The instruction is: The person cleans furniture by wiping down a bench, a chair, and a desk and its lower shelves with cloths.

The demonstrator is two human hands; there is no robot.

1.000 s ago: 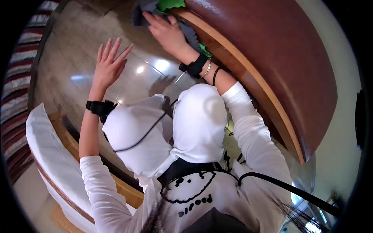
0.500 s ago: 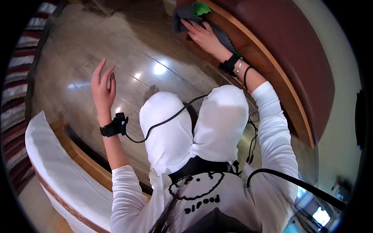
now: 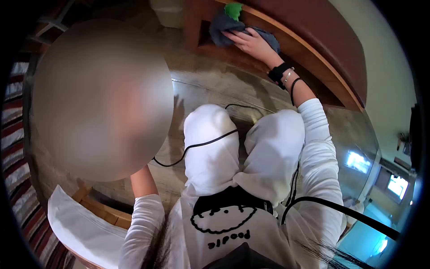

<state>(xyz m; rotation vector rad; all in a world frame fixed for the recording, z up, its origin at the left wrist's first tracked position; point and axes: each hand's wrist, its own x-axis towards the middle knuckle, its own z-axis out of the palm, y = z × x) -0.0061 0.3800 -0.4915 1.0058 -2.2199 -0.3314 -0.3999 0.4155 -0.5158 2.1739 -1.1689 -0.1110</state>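
Observation:
My right hand (image 3: 256, 45) presses a dark grey cloth (image 3: 221, 29) with a green patch (image 3: 233, 11) against the brown wooden side (image 3: 194, 20) of a low piece of furniture. Its fingers lie over the cloth, which bunches up around them. My left hand (image 3: 127, 101) is out to the left above the floor, inside a large blurred oval. Its fingers cannot be made out, nor whether it holds anything.
A dark red padded top (image 3: 333, 40) rises above the wooden side. My white-trousered knees (image 3: 210, 130) are bent over the wood-look floor (image 3: 224, 92), with a black cable (image 3: 201, 144) across them. A white-covered seat (image 3: 85, 228) stands at lower left, near a striped textile (image 3: 13, 152).
My right hand and the cloth have shifted slightly right along the wooden side as the view turned. My left hand, clearly visible with spread fingers before, is now blurred out.

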